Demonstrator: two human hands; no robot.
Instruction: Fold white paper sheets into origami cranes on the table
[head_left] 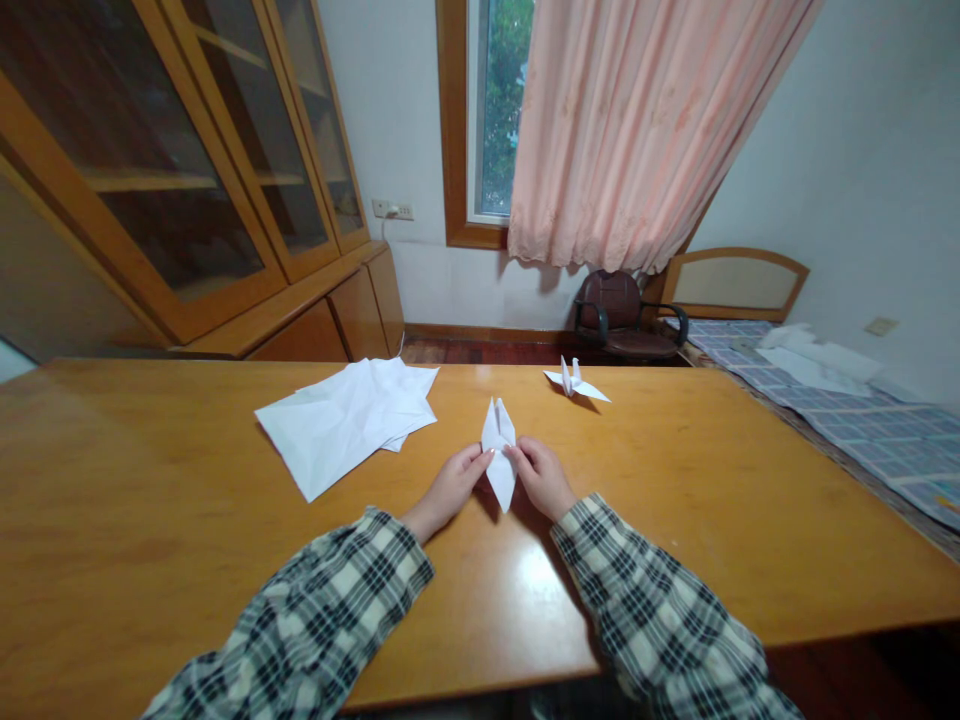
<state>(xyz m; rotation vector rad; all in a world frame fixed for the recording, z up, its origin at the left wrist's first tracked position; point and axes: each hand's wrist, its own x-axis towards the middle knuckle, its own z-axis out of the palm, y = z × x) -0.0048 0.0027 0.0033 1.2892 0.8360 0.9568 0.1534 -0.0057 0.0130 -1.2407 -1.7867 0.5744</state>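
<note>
A half-folded white paper figure, narrow and pointed at both ends, is held just above the wooden table. My left hand pinches its left side and my right hand pinches its right side at the middle. Both sleeves are black-and-white plaid. A finished white paper crane stands on the table beyond my right hand. A loose stack of white paper sheets lies to the left of my hands.
A glass-fronted wooden cabinet stands at the left. Behind the table are a window with a pink curtain and a dark office chair. A bed with a checked cover runs along the right.
</note>
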